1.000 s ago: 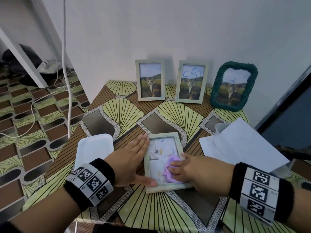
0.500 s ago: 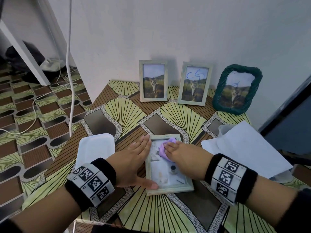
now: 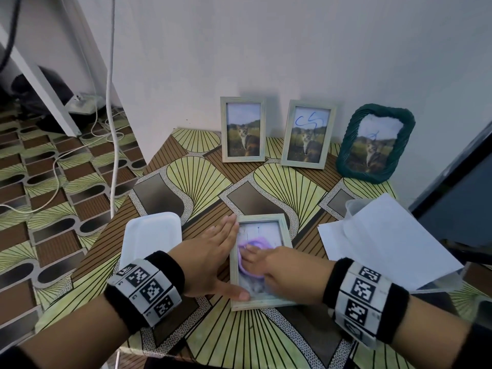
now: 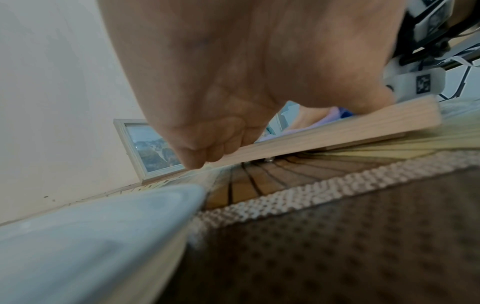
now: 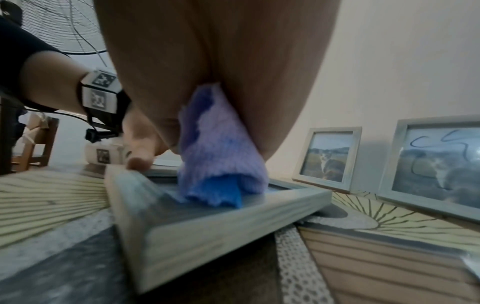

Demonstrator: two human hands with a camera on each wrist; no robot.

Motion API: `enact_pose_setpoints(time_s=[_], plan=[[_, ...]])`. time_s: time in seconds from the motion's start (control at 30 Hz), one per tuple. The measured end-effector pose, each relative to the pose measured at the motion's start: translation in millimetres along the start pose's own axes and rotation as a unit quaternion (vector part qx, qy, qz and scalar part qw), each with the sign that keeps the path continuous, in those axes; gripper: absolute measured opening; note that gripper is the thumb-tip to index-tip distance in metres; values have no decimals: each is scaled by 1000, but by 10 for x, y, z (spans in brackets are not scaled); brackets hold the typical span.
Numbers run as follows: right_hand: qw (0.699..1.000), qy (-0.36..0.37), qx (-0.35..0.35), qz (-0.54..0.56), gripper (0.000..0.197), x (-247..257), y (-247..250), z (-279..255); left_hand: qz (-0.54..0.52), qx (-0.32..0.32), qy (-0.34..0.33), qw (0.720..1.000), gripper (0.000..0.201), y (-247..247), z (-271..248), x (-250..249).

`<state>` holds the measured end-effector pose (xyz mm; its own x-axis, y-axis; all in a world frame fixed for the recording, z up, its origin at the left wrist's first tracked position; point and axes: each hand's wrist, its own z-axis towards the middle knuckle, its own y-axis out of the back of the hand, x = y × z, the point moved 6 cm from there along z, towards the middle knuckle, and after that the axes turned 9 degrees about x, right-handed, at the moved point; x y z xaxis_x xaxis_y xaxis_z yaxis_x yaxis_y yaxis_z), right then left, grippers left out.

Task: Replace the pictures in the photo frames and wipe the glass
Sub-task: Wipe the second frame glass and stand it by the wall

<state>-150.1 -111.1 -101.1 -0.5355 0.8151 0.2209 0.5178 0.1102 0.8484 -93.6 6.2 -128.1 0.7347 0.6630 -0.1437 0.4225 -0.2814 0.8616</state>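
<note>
A: Photo frame (image 3: 259, 262), where was it found, and how much of the job was done?

B: It was laid flat on the table (image 3: 202, 177) at 6 o'clock, glass up, with wiping judged to be under way. 3 other frames were propped against the wall at 12 o'clock: the plain frame (image 3: 243, 129) showed no marks, while blue scribbles were seen on the second frame (image 3: 308, 133) and the green frame (image 3: 375, 143), so those were judged left to wipe.

A: And the hands?

B: The left hand (image 3: 210, 259) was laid flat along the frame's 9 o'clock edge, fingers straight, thumb pressed on the near corner. The purple cloth (image 3: 250, 258) was pressed onto the glass under the right hand (image 3: 277, 270), fingers curled over it.
</note>
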Motion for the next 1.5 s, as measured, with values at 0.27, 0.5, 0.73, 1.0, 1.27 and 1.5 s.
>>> enact_pose_setpoints(time_s=[0.27, 0.5, 0.73, 1.0, 1.27, 1.5], plan=[[993, 13, 42, -114, 58, -47, -304, -216, -25, 20, 5, 999, 135, 1, -6, -3], [982, -63, 51, -169, 37, -226, -261, -247, -40, 22, 0, 999, 135, 7, -7, -13], [992, -81, 12, -100, 40, -352, -69, -81, -40, 23, -4, 999, 135, -7, -8, -8], [993, -96, -10, -66, 29, -376, 177, 187, -36, 20, -5, 999, 136, -19, 19, 13], [997, -65, -50, 6, 32, -205, 173, 258, -28, 10, -5, 1000, 135, -17, 13, 11], [997, 63, -39, 22, 34, 13, -12, -92, -21, 15, 0, 1000, 138, -16, 15, 28]])
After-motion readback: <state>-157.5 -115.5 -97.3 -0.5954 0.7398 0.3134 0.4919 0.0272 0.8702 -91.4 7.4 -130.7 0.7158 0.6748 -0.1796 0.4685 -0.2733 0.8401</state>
